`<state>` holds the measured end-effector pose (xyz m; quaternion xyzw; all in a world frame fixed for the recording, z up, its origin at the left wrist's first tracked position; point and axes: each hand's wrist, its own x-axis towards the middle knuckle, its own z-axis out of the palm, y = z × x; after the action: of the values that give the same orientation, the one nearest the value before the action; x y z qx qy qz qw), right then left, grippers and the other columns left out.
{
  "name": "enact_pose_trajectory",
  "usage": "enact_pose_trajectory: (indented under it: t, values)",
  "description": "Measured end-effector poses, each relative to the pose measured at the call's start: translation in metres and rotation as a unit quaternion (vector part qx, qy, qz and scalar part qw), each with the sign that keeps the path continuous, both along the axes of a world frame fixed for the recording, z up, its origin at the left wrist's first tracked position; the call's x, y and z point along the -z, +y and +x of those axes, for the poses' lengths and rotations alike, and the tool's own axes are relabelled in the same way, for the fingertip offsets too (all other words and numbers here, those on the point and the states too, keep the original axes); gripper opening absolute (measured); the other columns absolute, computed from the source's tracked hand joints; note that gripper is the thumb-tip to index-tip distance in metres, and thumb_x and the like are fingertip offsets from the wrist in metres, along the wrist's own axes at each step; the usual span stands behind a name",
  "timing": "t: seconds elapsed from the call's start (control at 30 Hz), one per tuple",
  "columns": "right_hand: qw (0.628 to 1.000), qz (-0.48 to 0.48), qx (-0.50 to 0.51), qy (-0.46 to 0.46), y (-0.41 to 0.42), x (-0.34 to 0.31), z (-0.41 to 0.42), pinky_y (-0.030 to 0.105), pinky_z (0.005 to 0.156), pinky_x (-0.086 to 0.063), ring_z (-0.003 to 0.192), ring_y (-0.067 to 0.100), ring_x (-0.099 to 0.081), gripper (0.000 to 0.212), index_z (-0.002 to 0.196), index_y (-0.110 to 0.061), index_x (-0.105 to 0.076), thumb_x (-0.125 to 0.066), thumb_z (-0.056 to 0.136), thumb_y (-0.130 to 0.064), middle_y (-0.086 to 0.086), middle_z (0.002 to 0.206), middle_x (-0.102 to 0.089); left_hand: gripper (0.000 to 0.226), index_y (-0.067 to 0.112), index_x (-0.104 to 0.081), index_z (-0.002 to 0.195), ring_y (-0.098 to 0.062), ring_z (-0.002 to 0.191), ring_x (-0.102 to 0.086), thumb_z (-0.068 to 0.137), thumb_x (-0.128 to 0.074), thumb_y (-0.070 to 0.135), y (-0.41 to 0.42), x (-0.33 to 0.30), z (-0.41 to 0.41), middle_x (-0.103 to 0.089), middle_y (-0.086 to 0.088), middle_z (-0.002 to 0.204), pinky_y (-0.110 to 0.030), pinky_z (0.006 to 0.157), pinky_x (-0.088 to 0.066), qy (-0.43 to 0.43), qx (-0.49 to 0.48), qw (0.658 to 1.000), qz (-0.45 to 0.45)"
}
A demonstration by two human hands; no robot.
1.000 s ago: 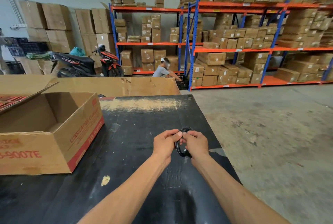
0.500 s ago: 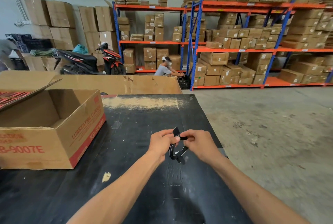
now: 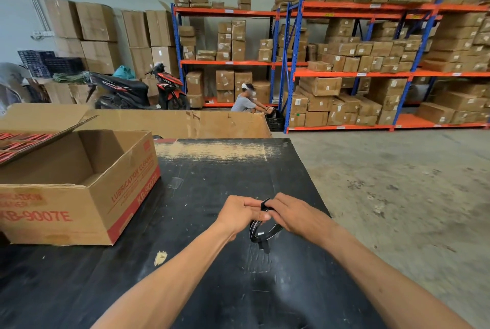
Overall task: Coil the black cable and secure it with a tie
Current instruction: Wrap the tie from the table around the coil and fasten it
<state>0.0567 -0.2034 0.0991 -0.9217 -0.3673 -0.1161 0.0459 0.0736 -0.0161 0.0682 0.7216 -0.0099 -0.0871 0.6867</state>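
A small coil of black cable (image 3: 261, 233) hangs between both hands just above the black table (image 3: 212, 289). My left hand (image 3: 237, 216) pinches the coil's top from the left. My right hand (image 3: 293, 216) grips it from the right, fingers closed over the upper part. A short black strap end (image 3: 264, 205) sticks up between the fingertips, and another short black end (image 3: 265, 246) hangs below the coil. The upper half of the coil is hidden by my fingers.
An open cardboard box (image 3: 79, 196) with red lettering stands on the table at the left. A long cardboard wall (image 3: 185, 123) runs behind the table. Concrete floor (image 3: 397, 196) lies to the right. A seated person (image 3: 245, 102), a motorbike (image 3: 138, 90) and box-filled racks (image 3: 358, 63) are far off.
The coil has been turned from upright between the fingertips to hanging lower under the hands. Both hands have closed in tighter over its top, with the strap end between them.
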Motion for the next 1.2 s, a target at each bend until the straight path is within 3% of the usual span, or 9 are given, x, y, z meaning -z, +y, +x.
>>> enact_pose_trajectory:
  t: [0.2, 0.37, 0.5, 0.63, 0.8, 0.93, 1.03, 1.1, 1.2]
  values:
    - [0.999, 0.032, -0.002, 0.012, -0.004, -0.003, 0.003, 0.04, 0.087, -0.051, 0.097, 0.031, -0.066, 0.031, 0.129, -0.007, -0.064, -0.049, 0.106, -0.021, 0.014, 0.114, -0.064, 0.029, 0.018, -0.081, 0.085, -0.017, 0.084, -0.077, 0.063, -0.09, 0.0, 0.005, -0.002, -0.002, -0.08, -0.009, 0.087, -0.014, 0.072, -0.055, -0.007, 0.038, 0.999, 0.019]
    - [0.987, 0.152, 0.033, -0.037, 0.003, 0.008, 0.009, 0.041, 0.068, -0.058, 0.077, 0.035, -0.07, 0.014, 0.1, -0.001, -0.074, -0.071, 0.093, -0.013, 0.015, 0.093, -0.069, 0.021, 0.018, -0.082, 0.078, -0.014, 0.073, -0.075, 0.063, -0.09, 0.005, 0.004, -0.004, 0.001, -0.078, -0.01, 0.076, -0.012, 0.069, -0.052, -0.019, 0.035, 0.999, 0.036]
    - [0.981, 0.187, 0.048, -0.002, 0.002, 0.008, 0.014, 0.037, 0.074, -0.055, 0.078, 0.023, -0.065, 0.017, 0.103, -0.008, -0.07, -0.073, 0.092, -0.02, 0.006, 0.105, -0.061, 0.019, 0.019, -0.082, 0.077, -0.009, 0.067, -0.07, 0.063, -0.09, 0.008, 0.007, -0.004, 0.002, -0.077, -0.007, 0.069, -0.017, 0.076, -0.05, -0.02, 0.043, 0.997, 0.061]
    - [0.996, 0.091, 0.015, 0.003, -0.002, 0.001, 0.014, 0.039, 0.08, -0.056, 0.096, 0.02, -0.067, 0.028, 0.127, -0.021, -0.067, -0.059, 0.101, -0.027, -0.002, 0.12, -0.063, 0.026, 0.01, -0.079, 0.083, -0.012, 0.069, -0.072, 0.061, -0.09, 0.004, 0.006, -0.004, 0.003, -0.076, -0.01, 0.072, -0.023, 0.086, -0.051, -0.013, 0.053, 0.996, 0.072]
    - [0.995, -0.056, 0.041, -0.068, -0.005, 0.005, 0.009, 0.035, 0.059, -0.044, 0.088, 0.024, -0.07, 0.024, 0.122, -0.018, -0.061, -0.05, 0.102, -0.025, -0.001, 0.117, -0.063, 0.054, 0.008, -0.067, 0.099, -0.018, 0.082, -0.073, 0.051, -0.093, 0.011, 0.001, 0.001, 0.004, -0.079, -0.005, 0.085, -0.032, 0.091, -0.053, 0.001, 0.052, 0.997, 0.061]
    - [0.988, 0.063, 0.096, -0.103, -0.015, 0.015, 0.007, 0.029, 0.042, -0.031, 0.068, 0.025, -0.071, 0.015, 0.098, -0.013, -0.066, -0.069, 0.086, -0.007, 0.001, 0.096, -0.068, 0.038, 0.017, -0.075, 0.096, -0.009, 0.082, -0.071, 0.063, -0.091, 0.027, 0.001, 0.004, 0.001, -0.079, 0.0, 0.092, -0.028, 0.087, -0.053, -0.043, 0.125, 0.985, 0.112]
    - [0.979, 0.155, 0.126, -0.025, -0.024, 0.019, 0.014, 0.036, 0.057, -0.049, 0.077, 0.019, -0.068, 0.005, 0.098, -0.022, -0.065, -0.063, 0.095, -0.018, -0.009, 0.095, -0.066, 0.024, 0.022, -0.079, 0.093, -0.004, 0.068, -0.064, 0.071, -0.087, 0.027, 0.002, 0.005, -0.003, -0.077, 0.005, 0.083, -0.019, 0.071, -0.047, -0.078, 0.091, 0.986, 0.119]
    - [0.937, 0.277, 0.171, 0.13, -0.025, 0.019, 0.019, 0.037, 0.069, -0.057, 0.075, 0.014, -0.069, 0.006, 0.091, -0.027, -0.068, -0.066, 0.094, -0.023, -0.011, 0.087, -0.07, 0.019, 0.022, -0.08, 0.092, 0.003, 0.056, -0.055, 0.074, -0.085, 0.022, -0.002, 0.006, -0.003, -0.07, 0.014, 0.07, -0.011, 0.059, -0.04, -0.116, 0.054, 0.984, 0.126]
    - [0.72, 0.524, 0.231, 0.392, -0.023, 0.019, 0.024, 0.038, 0.071, -0.066, 0.081, 0.026, -0.079, 0.014, 0.097, -0.012, -0.074, -0.069, 0.093, -0.024, 0.014, 0.102, -0.077, 0.019, 0.022, -0.08, 0.094, 0.008, 0.053, -0.049, 0.077, -0.081, 0.016, -0.013, 0.011, -0.005, -0.065, 0.02, 0.062, -0.01, 0.057, -0.036, -0.165, 0.016, 0.973, 0.161]
